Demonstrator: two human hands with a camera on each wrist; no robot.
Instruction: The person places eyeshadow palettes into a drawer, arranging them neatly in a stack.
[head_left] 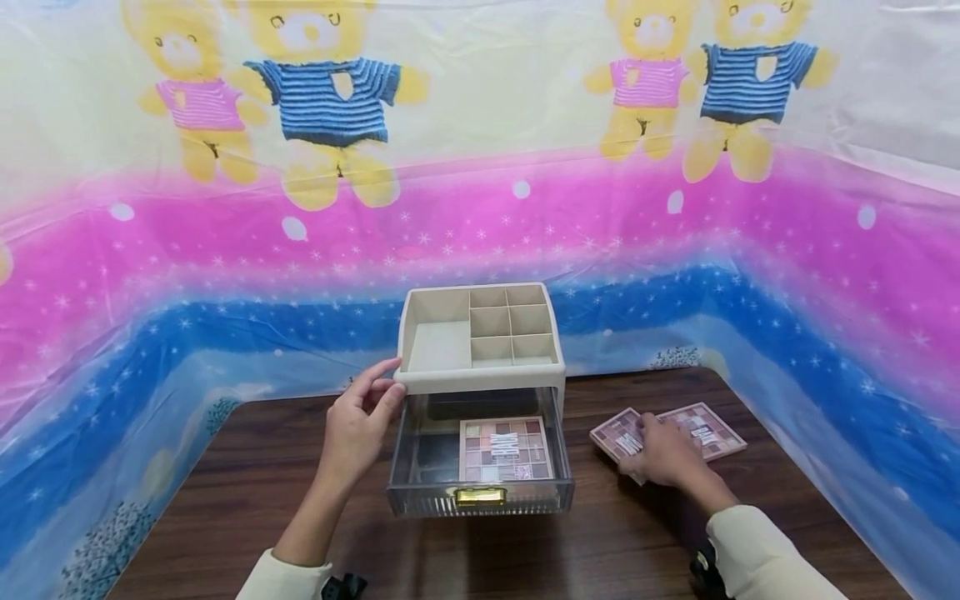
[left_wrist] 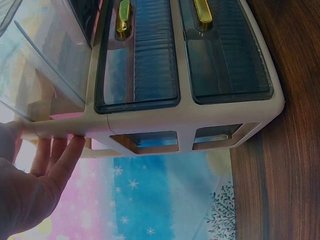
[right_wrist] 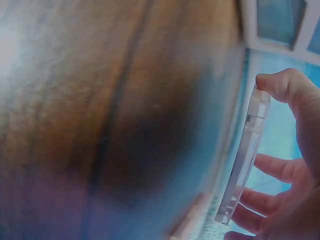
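A cream cosmetics organizer [head_left: 480, 381] stands with its clear top drawer [head_left: 480, 497] pulled out. Inside that drawer lies an eyeshadow palette [head_left: 504, 450] marked "BANK". My left hand [head_left: 357, 425] grips the organizer's upper left front corner; in the left wrist view its fingertips press along the side edge. With thumb and fingers on opposite edges, my right hand [head_left: 663, 454] holds a second eyeshadow palette [head_left: 618, 433], seen edge-on in the right wrist view [right_wrist: 245, 155]. Partly behind that hand, a third eyeshadow palette [head_left: 712, 432] lies on the table.
Divided compartments [head_left: 491, 325] form the organizer's top. Two lower drawers with gold handles [left_wrist: 202, 14] are closed in the left wrist view. The dark wood table [head_left: 247, 492] is backed by a bear-printed cloth [head_left: 480, 208] on several sides.
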